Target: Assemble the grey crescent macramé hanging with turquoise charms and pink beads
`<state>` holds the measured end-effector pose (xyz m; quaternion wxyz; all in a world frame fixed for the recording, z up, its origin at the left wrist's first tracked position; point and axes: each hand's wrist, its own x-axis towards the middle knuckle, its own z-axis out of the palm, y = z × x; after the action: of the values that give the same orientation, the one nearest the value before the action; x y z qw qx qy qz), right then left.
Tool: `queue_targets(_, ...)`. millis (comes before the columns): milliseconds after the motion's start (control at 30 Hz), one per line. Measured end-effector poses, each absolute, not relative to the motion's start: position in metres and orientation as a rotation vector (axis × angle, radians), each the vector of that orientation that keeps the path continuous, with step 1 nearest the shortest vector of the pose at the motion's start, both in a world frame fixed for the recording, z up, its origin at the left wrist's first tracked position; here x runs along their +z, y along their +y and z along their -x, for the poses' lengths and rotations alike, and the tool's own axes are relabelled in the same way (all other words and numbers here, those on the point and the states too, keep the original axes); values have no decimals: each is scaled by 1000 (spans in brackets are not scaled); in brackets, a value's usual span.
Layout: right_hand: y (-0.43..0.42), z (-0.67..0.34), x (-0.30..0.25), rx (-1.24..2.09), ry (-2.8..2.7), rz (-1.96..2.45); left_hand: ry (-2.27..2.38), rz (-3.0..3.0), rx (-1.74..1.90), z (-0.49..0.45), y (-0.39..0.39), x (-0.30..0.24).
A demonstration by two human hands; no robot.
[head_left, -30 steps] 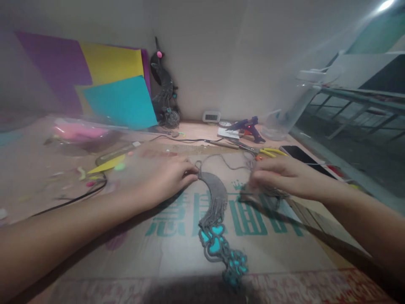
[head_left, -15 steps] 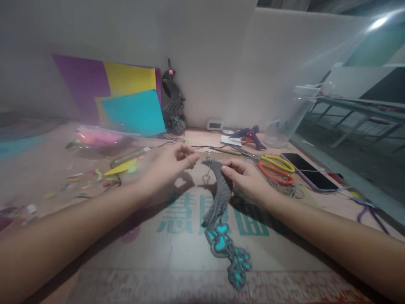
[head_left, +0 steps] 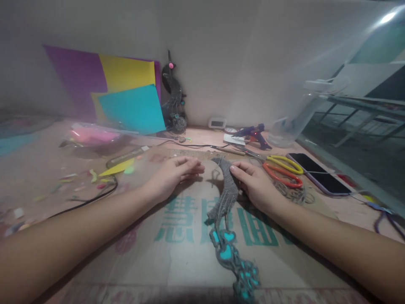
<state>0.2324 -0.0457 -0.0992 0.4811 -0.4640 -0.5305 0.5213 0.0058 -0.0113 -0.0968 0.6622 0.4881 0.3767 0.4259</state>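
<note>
A grey cord-wrapped crescent moon ornament [head_left: 228,185] lies on the printed cardboard [head_left: 190,266]. From its lower end trail cords with turquoise heart and flower-like pieces [head_left: 226,252]. My right hand [head_left: 253,181] pinches the crescent's right edge between thumb and fingers. A thin cord loop [head_left: 215,174] shows at the crescent's upper left. To the left of it, my left hand [head_left: 180,174] rests low over the cardboard, fingers stretched out with nothing in them, apart from the ornament.
Scissors [head_left: 283,171], a coil of cord [head_left: 292,192] and a phone [head_left: 319,174] lie right. Behind are a glue gun [head_left: 256,135], a small white display [head_left: 217,123] and a similar finished-looking ornament [head_left: 173,99] against the wall. Coloured sheets [head_left: 133,109] and scraps [head_left: 93,175] are left.
My left hand has lowered and its fingers have straightened out of their curled pose. The right hand still holds the crescent. The whole view has shifted slightly.
</note>
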Motion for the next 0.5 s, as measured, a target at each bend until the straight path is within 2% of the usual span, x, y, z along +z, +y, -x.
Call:
queue_targets(267,-53,-227,-92,1245,-1333,1176,950,-1104,928,-10,-15,-93)
queue_targets(500,-60,-224,-86,1197,-1447,1219,913,-1339,894,-10,-19,-95)
